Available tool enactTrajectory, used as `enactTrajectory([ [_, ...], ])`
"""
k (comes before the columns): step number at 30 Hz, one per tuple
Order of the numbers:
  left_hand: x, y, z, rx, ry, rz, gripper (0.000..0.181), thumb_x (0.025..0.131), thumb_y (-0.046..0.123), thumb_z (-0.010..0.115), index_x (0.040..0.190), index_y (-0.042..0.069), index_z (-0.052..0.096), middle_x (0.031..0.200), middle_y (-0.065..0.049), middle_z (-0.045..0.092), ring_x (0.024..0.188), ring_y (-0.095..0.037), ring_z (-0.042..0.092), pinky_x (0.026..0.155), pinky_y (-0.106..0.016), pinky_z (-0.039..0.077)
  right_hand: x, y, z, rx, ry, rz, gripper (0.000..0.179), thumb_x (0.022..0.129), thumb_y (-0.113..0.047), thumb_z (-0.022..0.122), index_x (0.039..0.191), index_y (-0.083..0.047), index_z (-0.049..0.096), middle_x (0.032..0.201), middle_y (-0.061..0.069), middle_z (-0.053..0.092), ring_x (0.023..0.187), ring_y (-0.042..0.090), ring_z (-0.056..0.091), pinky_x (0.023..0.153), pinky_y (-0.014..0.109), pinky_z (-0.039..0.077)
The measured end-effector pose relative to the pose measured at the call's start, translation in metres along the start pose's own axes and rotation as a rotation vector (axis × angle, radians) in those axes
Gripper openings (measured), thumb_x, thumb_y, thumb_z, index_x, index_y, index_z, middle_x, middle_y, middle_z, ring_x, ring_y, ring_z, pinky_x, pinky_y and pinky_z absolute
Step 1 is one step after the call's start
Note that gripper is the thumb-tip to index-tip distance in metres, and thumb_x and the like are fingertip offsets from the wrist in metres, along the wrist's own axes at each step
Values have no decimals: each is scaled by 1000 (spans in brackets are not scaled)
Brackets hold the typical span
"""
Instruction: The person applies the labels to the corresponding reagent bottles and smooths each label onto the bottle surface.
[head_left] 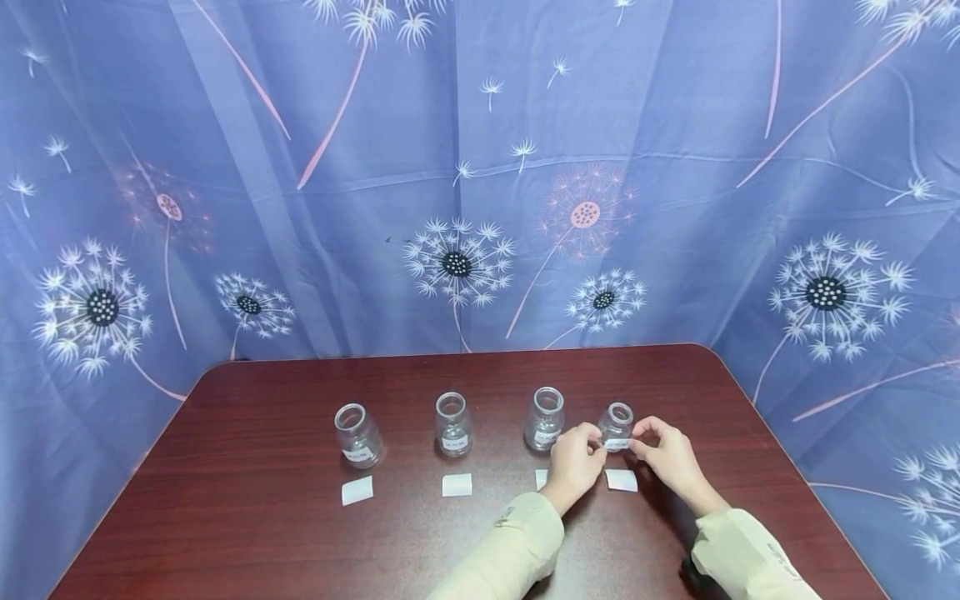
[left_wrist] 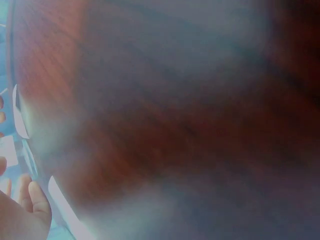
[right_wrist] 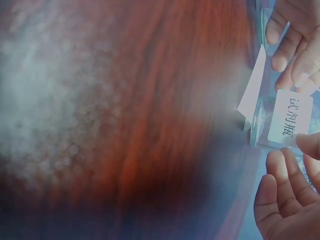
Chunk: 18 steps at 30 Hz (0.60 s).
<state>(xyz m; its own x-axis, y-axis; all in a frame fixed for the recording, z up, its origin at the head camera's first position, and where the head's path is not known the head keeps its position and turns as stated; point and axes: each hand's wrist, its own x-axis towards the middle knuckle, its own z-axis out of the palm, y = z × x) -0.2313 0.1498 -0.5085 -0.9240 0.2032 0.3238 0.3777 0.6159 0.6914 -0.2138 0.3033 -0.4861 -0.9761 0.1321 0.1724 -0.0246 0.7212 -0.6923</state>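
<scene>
A small clear glass jar (head_left: 617,423) stands upright at the right end of a row of jars. Across its front is a white label (right_wrist: 291,116) with handwritten characters. My left hand (head_left: 576,460) is at the jar's left side, thumb and fingertip pinching the label's left end. On the other side, my right hand (head_left: 667,457) pinches the right end, its thumb (right_wrist: 309,144) over a corner. Whether the label is stuck to the glass, I cannot tell. The left wrist view catches only part of a hand (left_wrist: 30,210) at its edge.
Labelled glass jars stand leftward: one (head_left: 543,421) close to my left hand, then another (head_left: 453,425) and a third (head_left: 358,436). Small white paper pieces (head_left: 457,485) lie before the jars, one (head_left: 622,480) between my wrists. A dandelion-print curtain (head_left: 375,250) hangs behind the table (head_left: 262,533).
</scene>
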Motion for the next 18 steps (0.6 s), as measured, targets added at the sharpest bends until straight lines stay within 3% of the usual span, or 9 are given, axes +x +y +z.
enactTrajectory([
  [4, 3, 1, 1, 60, 1, 30, 39, 69, 19, 68, 105, 14, 55, 91, 1, 62, 73, -8, 59, 64, -17, 44, 2, 1, 0, 7, -3, -37, 25, 71, -2, 66, 91, -3, 52, 83, 13, 63, 58, 3, 50, 53, 21, 40],
  [9, 9, 4, -1, 146, -69, 75, 58, 71, 25, 69, 124, 16, 46, 112, -1, 60, 97, -13, 59, 78, -23, 46, 5, 3, -1, 41, -52, -86, 40, 72, -1, 66, 108, -1, 49, 97, 19, 61, 60, 6, 51, 54, 21, 41],
  [14, 12, 6, -3, 166, -118, 103, 54, 73, 31, 67, 122, 18, 49, 107, 0, 63, 93, -13, 61, 73, -23, 47, 7, 4, -1, 31, -81, -103, 44, 72, -4, 68, 112, -2, 50, 94, 17, 62, 62, 7, 54, 55, 21, 43],
  [18, 14, 7, -3, 160, -121, 85, 49, 74, 34, 66, 119, 21, 50, 100, 1, 65, 87, -13, 62, 69, -23, 47, 7, 3, -2, 13, -81, -115, 43, 72, -6, 68, 111, -3, 51, 90, 15, 63, 62, 8, 55, 55, 22, 43],
])
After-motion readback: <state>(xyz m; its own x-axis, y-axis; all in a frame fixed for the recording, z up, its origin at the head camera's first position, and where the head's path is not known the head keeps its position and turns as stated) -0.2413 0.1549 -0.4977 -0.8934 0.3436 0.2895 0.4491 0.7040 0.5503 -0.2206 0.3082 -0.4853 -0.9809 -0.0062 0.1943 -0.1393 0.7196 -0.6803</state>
